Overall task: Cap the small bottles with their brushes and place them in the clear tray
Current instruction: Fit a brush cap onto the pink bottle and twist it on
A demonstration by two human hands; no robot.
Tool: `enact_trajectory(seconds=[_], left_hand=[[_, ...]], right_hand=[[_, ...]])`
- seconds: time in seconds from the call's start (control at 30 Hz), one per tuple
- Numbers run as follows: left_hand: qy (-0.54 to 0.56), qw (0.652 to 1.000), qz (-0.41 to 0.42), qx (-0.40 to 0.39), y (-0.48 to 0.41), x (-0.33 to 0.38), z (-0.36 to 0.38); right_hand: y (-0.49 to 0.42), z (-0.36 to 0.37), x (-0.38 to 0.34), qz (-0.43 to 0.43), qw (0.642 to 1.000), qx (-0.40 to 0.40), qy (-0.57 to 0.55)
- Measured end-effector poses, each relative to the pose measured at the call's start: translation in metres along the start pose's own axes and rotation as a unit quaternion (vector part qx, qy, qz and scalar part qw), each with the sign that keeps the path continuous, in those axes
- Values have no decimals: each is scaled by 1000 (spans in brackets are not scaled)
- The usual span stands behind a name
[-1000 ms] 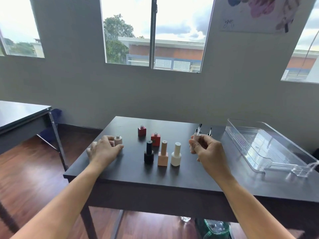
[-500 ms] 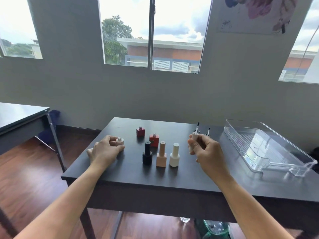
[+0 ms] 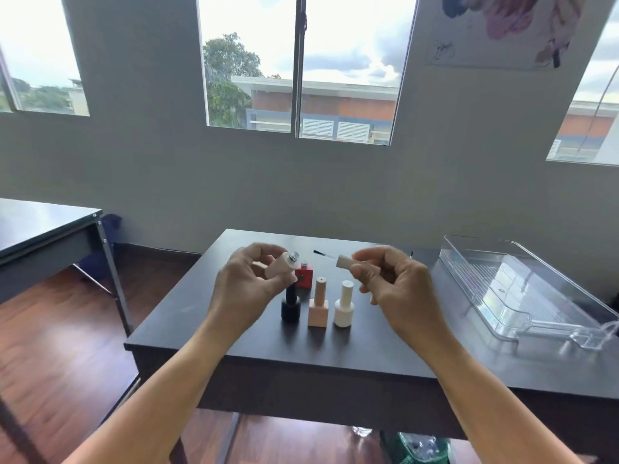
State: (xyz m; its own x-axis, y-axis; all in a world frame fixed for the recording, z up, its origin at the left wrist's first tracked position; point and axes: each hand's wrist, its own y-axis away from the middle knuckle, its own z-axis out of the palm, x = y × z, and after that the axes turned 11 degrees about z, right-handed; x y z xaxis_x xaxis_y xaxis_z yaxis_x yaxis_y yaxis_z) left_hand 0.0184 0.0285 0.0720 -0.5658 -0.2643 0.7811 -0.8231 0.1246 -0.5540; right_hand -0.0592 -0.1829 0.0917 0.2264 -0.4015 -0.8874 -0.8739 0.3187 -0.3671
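My left hand (image 3: 246,283) grips a small beige bottle (image 3: 283,265) above the table, tilted with its open neck toward the right. My right hand (image 3: 390,283) pinches a beige brush cap (image 3: 345,262); its thin black-tipped brush points left at the bottle's neck, a short gap apart. On the table stand three capped bottles: black (image 3: 290,304), peach (image 3: 318,304) and white (image 3: 344,304). An uncapped red bottle (image 3: 304,275) stands behind them. The clear tray (image 3: 522,289) lies at the right with nothing in it.
The dark table (image 3: 335,349) has its front edge close to me. Another brush tip (image 3: 411,253) shows behind my right hand. A second dark table (image 3: 40,229) stands at the left, over a wooden floor.
Both hands have risen off the table and come together. My left hand has lifted the beige bottle and tilted it. My right hand has turned the brush cap sideways toward the bottle.
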Motion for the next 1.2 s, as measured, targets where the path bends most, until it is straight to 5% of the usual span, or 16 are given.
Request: enact_trajectory(seconds=[0.93,1.2], left_hand=[[-133,983,125,-36,15,11,14],[-119,984,123,-51,23,11,20]], right_hand=[[2,3,-1,-66,989,-13,135],[4,1,-2,6,999,-13,40]])
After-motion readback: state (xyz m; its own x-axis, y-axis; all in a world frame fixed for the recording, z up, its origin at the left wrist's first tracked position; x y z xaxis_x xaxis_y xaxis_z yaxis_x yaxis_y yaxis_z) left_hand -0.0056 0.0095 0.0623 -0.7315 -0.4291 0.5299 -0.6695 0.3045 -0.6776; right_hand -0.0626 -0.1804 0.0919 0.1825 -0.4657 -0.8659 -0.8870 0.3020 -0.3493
